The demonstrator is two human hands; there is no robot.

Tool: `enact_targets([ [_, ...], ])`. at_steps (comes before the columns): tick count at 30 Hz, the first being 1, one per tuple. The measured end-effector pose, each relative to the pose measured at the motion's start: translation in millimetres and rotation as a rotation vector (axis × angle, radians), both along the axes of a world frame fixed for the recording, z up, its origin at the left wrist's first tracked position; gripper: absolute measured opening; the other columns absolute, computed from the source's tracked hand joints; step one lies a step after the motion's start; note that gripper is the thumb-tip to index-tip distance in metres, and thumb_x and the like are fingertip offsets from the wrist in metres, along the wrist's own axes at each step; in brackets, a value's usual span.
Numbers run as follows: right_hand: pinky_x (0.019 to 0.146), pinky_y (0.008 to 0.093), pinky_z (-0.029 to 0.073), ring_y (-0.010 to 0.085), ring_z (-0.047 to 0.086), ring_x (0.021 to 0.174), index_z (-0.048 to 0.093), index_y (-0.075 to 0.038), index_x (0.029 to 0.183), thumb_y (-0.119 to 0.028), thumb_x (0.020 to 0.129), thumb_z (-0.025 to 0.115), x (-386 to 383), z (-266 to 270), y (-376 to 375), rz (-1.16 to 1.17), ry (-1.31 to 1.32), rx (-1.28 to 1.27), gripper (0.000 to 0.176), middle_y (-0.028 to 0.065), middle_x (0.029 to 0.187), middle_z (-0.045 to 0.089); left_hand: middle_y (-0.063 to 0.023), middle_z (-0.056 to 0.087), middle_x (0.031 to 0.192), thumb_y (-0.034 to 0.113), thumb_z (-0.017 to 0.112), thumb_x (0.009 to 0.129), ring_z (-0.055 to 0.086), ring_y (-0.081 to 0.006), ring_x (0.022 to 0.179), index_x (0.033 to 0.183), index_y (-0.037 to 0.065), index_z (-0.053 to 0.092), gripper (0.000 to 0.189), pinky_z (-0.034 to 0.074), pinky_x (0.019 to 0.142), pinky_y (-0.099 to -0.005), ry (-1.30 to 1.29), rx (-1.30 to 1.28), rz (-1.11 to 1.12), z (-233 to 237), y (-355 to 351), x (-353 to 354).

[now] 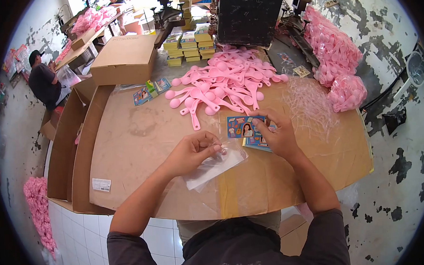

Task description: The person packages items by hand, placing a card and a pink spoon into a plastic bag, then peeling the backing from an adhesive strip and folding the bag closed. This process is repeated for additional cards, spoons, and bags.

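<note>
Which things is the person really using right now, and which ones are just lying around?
In hand: clear plastic bag, pinched by the left hand; printed cards, gripped by the right hand; probably the loose pink spoons just beyond.
Lying about: closed cardboard box; stacks of yellow boxes; bagged pink spoons; plastic shreds; spare cards at the left.

Matt brown cardboard sheet (142, 150) covers the table. Glossy clear plastic bag (213, 168) at centre. Smooth pink plastic spoons (224, 84) above it. Shiny printed paper cards (245, 128) lie beside them.
</note>
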State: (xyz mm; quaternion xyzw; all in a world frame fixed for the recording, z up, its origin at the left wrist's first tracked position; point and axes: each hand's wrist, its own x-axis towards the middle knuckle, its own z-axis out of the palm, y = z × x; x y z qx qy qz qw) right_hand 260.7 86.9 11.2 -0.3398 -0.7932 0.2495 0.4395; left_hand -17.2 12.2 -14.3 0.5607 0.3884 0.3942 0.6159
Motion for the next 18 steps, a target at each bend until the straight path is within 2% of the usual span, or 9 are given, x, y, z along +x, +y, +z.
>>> enact_targets([
  [5, 0.068, 0.0275, 0.046, 0.0105, 0.058, 0.078, 0.075, -0.006, 0.115, -0.006, 0.094, 0.071, 3.8, -0.6, 3.0, -0.002, 0.027, -0.043, 0.022, 0.0036, 0.103, 0.074, -0.0114, 0.077, 0.106, 0.01, 0.06, 0.106, 0.068, -0.014, 0.11, 0.126, 0.005, 0.053, 0.022, 0.049, 0.1, -0.0333, -0.073, 0.006, -0.126, 15.6, -8.9, -0.1],
  [8, 0.068, 0.0275, 0.046, 0.0103, 0.058, 0.078, 0.075, -0.006, 0.114, -0.007, 0.093, 0.071, 2.4, 3.3, -1.4, -0.012, 0.062, -0.053, 0.021, 0.0024, 0.101, 0.073, -0.0152, 0.073, 0.121, 0.012, 0.059, 0.107, 0.069, -0.0191, 0.115, 0.127, 0.004, 0.053, 0.022, 0.05, 0.101, -0.0342, -0.048, -0.034, -0.095, 16.3, -10.3, 1.1],
  [11, 0.069, 0.0272, 0.046, 0.0102, 0.057, 0.078, 0.075, -0.006, 0.114, -0.007, 0.093, 0.071, 2.2, 1.4, -0.3, 0.019, 0.049, -0.042, 0.022, 0.0022, 0.1, 0.072, -0.0142, 0.071, 0.128, 0.014, 0.062, 0.106, 0.068, -0.019, 0.119, 0.135, 0.004, 0.052, 0.033, 0.047, 0.105, -0.0357, 0.115, 0.035, -0.197, 23.4, -10.8, 1.1],
  [14, 0.07, 0.0268, 0.046, 0.0104, 0.057, 0.078, 0.075, -0.006, 0.114, -0.006, 0.093, 0.071, 2.4, 1.1, -0.9, 0.053, 0.024, -0.071, 0.022, 0.0028, 0.1, 0.072, -0.012, 0.074, 0.122, 0.015, 0.064, 0.104, 0.067, -0.0177, 0.118, 0.144, 0.005, 0.049, 0.043, 0.046, 0.107, -0.0365, 0.093, 0.047, -0.286, 24.7, -18.4, 6.2],
  [15, 0.07, 0.0267, 0.047, 0.0103, 0.057, 0.078, 0.075, -0.006, 0.114, -0.006, 0.093, 0.07, 1.8, 1.6, -1.6, 0.048, 0.031, -0.066, 0.022, 0.0031, 0.1, 0.072, -0.0078, 0.076, 0.107, 0.011, 0.065, 0.103, 0.07, -0.018, 0.111, 0.143, 0.008, 0.05, 0.043, 0.053, 0.096, -0.0359, 0.095, 0.042, -0.262, 27.1, -21.3, 8.9],
  [18, 0.07, 0.0266, 0.047, 0.0097, 0.057, 0.077, 0.075, -0.005, 0.114, -0.006, 0.093, 0.07, 2.3, 3.5, -2.7, 0.03, 0.039, -0.057, 0.021, 0.0035, 0.1, 0.072, -0.0121, 0.078, 0.109, 0.01, 0.065, 0.103, 0.069, -0.018, 0.114, 0.146, 0.005, 0.046, 0.047, 0.048, 0.105, -0.0362, 0.165, 0.031, -0.123, 35.0, -18.7, 7.8],
])
